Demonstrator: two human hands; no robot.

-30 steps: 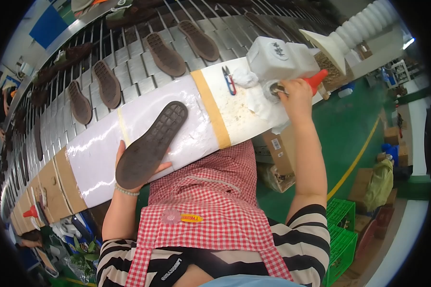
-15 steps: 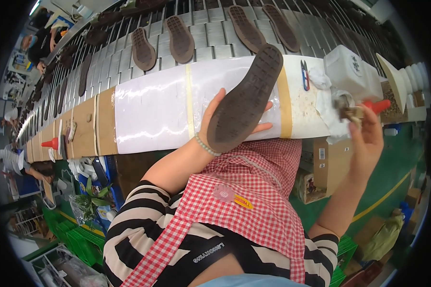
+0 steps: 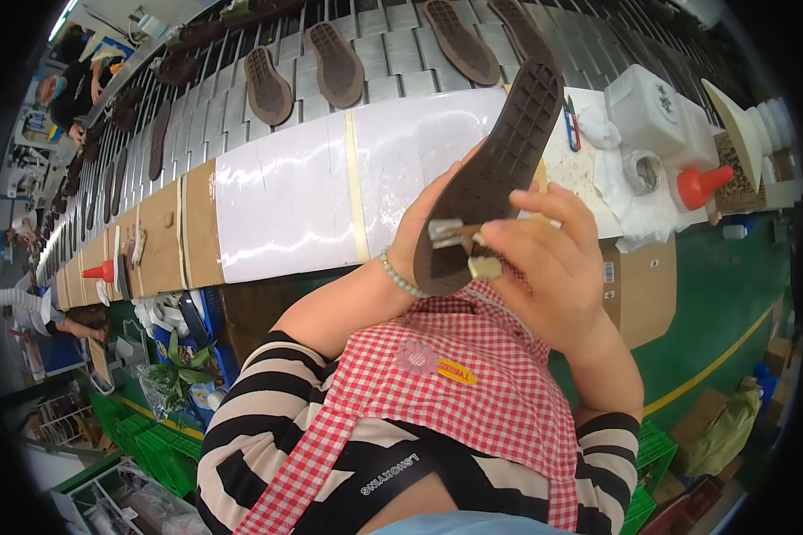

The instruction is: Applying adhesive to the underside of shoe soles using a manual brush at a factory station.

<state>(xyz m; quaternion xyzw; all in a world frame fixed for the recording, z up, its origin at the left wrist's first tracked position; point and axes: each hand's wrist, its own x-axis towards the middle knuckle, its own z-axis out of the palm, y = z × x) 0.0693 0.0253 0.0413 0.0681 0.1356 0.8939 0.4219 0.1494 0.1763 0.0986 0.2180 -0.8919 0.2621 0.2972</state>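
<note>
A dark brown shoe sole (image 3: pixel 495 156) with a gridded tread slants up in front of me, its lower end near my apron. My left hand (image 3: pixel 417 218) grips it from underneath along its left side, most of the fingers hidden behind it. Over the lower part of the sole, my right hand (image 3: pixel 558 267) pinches a small brush-like tool (image 3: pixel 448 234), blurred by motion, with pale pieces showing near the fingertips. Whether the tool touches the sole I cannot tell.
Across the far side runs a slatted metal conveyor (image 3: pixel 384 85) with several more soles (image 3: pixel 337 67). On the white-covered bench (image 3: pixel 285 214) stand a white plastic jug (image 3: pixel 647 111), a round open container (image 3: pixel 642 169) and a red-nozzled bottle (image 3: pixel 700 185). Blue-handled snips (image 3: pixel 572 125) lie there too.
My right hand has swung left from beside the open container to the sole, bringing the brush-like tool. The sole has shifted slightly right and tilted more upright in my left hand.
</note>
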